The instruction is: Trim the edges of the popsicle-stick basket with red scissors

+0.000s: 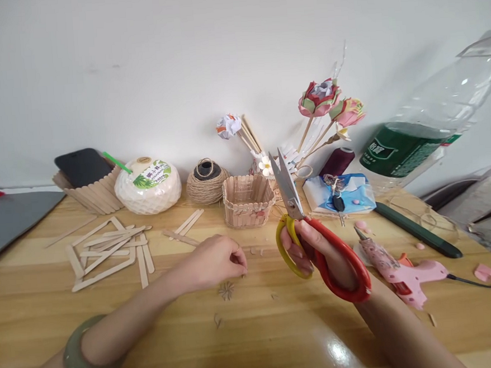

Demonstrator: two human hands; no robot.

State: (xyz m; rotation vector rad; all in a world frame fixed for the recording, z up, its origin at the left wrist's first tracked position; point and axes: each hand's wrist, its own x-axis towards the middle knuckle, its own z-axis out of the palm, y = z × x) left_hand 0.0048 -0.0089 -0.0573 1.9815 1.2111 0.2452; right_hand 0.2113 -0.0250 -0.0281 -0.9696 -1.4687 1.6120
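My right hand [317, 252] grips a pair of scissors [288, 192] with one red and one yellow handle loop, blades pointing up and slightly parted. Over the middle of the table, my left hand [217, 258] is closed in a pinch, fingertips near the wood; a tiny bit shows at them, too small to name. Just below that hand lies a small brown star-shaped piece of twine-like strands [226, 290], with a little curled scrap [218, 320] nearer me. Behind both hands stands a small basket made of wooden sticks [249, 203].
Loose popsicle sticks [107, 249] lie at left. Along the wall stand a phone [82, 167] in a stick holder, a wrapped coconut [147, 188], a twine roll [207, 184] and paper flowers [319, 97]. At right are a pink glue gun [420, 277], a green-handled tool [419, 230] and a large bottle [429, 115].
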